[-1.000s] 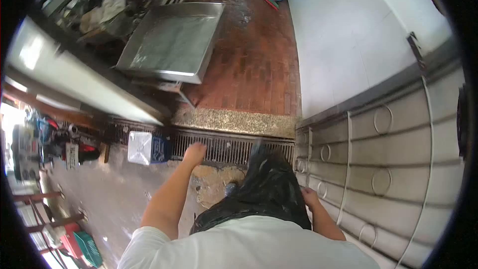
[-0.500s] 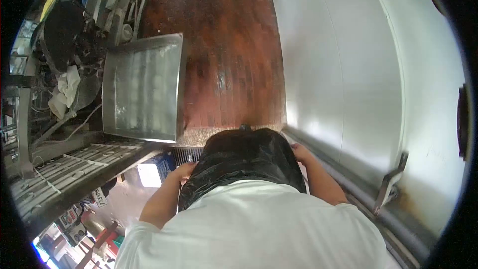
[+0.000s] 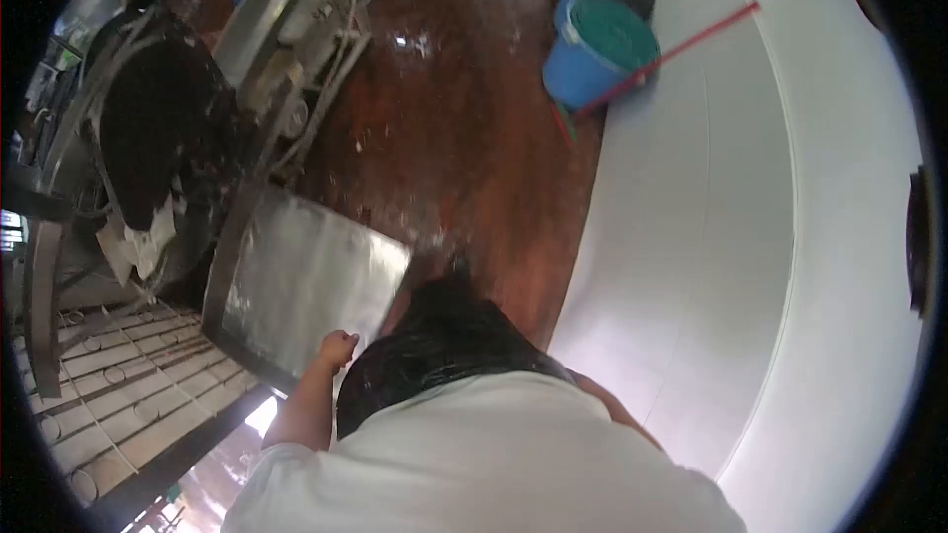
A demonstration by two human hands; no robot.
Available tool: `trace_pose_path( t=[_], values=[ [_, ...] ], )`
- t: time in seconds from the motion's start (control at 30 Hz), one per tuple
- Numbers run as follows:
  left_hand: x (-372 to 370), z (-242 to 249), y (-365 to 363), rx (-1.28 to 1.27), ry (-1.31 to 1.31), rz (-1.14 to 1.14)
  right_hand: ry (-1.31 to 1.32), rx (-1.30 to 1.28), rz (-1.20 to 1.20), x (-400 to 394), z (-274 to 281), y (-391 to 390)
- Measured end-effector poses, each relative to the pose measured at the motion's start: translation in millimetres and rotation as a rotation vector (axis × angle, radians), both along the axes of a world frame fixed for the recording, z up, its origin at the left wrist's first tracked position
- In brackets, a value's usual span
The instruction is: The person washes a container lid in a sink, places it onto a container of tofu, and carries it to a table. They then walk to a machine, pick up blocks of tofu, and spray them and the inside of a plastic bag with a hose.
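Note:
My left hand [image 3: 339, 347] is held out beside my waist with its fingers curled closed, and nothing shows in it. It overlaps the near edge of a metal-topped table [image 3: 316, 271]. A shiny black plastic apron [image 3: 434, 355] covers my front below the white shirt [image 3: 484, 454]. My right forearm [image 3: 620, 410] runs down along my side, and the hand itself is hidden behind my body.
Dark red floor [image 3: 444, 138] stretches ahead between cluttered racks [image 3: 316, 59] on the left and a white wall [image 3: 671, 237] on the right. Against that wall stand a blue bucket [image 3: 578, 74] with a green top and a red-handled stick [image 3: 681, 51]. A metal grille [image 3: 128, 385] lies at lower left.
I have moved forward, so the bucket has come fully into view and the metal-topped table is nearer. My left hand has swung out from the apron; my right hand has gone out of sight.

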State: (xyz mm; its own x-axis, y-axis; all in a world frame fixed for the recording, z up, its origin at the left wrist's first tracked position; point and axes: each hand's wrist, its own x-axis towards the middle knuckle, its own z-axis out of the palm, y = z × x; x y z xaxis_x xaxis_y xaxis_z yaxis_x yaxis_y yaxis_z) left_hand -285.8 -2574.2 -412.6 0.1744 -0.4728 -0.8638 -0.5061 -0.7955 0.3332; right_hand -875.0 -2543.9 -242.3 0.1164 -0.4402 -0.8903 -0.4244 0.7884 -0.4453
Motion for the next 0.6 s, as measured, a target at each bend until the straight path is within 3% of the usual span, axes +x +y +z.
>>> trace_pose_path(
  t=[0.07,0.17,0.23,0.27,0.33,0.37,0.4,0.43,0.5,0.53,0.57,0.6],
  values=[
    [-16.8,39.8,-100.8,-0.055,0.072,-0.051,0.18,0.072,-0.114,-25.4,10.1,-78.1],
    [-54.7,89.9,-255.7,-0.046,0.411,-0.195,-0.015,0.046,-0.459,-87.9,-3.5,-168.1],
    [-108.1,144.2,-353.3,-0.115,0.586,-0.409,-0.038,-0.089,-0.569,-110.8,-21.0,-225.0],
    [-137.3,177.9,-398.1,-0.092,0.782,-0.411,-0.047,-0.1,-0.57,-118.3,-28.3,-256.4],
    [-201.3,258.2,-482.9,-0.184,0.88,-0.633,0.162,-0.043,-0.432,-130.7,-49.2,-320.6],
    [-227.2,268.5,-519.7,-0.412,1.0,-0.795,0.28,0.033,-0.303,-136.0,-69.9,-354.6],
    [-252.7,280.8,-557.7,-0.41,1.076,-0.864,0.305,0.047,-0.175,-147.9,-98.0,-385.2],
    [-272.5,288.9,-598.4,-0.502,1.066,-0.986,0.332,0.06,-0.044,-167.5,-134.9,-412.6],
    [-296.8,305.4,-681.4,-0.469,0.95,-1.066,0.14,-0.129,0.008,-231.7,-248.7,-452.7],
    [-302.4,314.9,-721.4,-0.486,0.936,-1.053,0.368,-0.192,0.53,-226.8,-226.1,-511.0],
    [-304.2,325.6,-757.6,-0.513,0.908,-1.039,0.415,-0.301,0.584,-217.3,-198.4,-560.0],
    [-303.6,338.2,-792.3,-0.54,0.877,-1.027,0.353,-0.078,0.202,-220.6,-190.7,-608.7]
  ],
)
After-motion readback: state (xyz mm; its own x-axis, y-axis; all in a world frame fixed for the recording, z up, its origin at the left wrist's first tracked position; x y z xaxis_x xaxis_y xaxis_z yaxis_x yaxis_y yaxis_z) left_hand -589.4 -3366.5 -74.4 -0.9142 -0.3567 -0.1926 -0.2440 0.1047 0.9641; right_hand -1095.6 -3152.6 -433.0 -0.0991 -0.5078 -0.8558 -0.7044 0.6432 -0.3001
